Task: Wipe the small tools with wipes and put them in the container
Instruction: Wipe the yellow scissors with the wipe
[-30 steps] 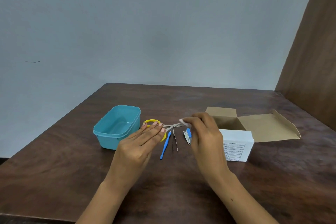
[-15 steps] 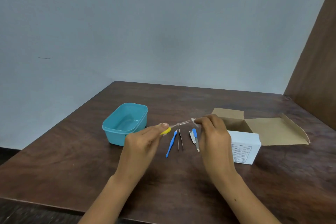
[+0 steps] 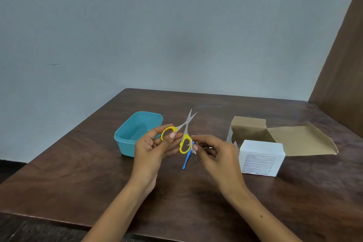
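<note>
Just above the middle of the table, the scissors are held up in the air with their blades slightly parted and pointing toward the far edge. The left hand grips one yellow handle loop, its thumb pressed against the ring and the fingers curled behind it. The right hand pinches a small pale wipe at the other yellow loop, fingers bent round it. On the table beneath the hands lie a blue-handled tool and a pair of tweezers, side by side and partly hidden by the right hand. The teal container sits open on the left part of the table, just beyond the left hand. Toward the right edge stands a white box, and behind it an opened cardboard box with its flaps spread flat.
</note>
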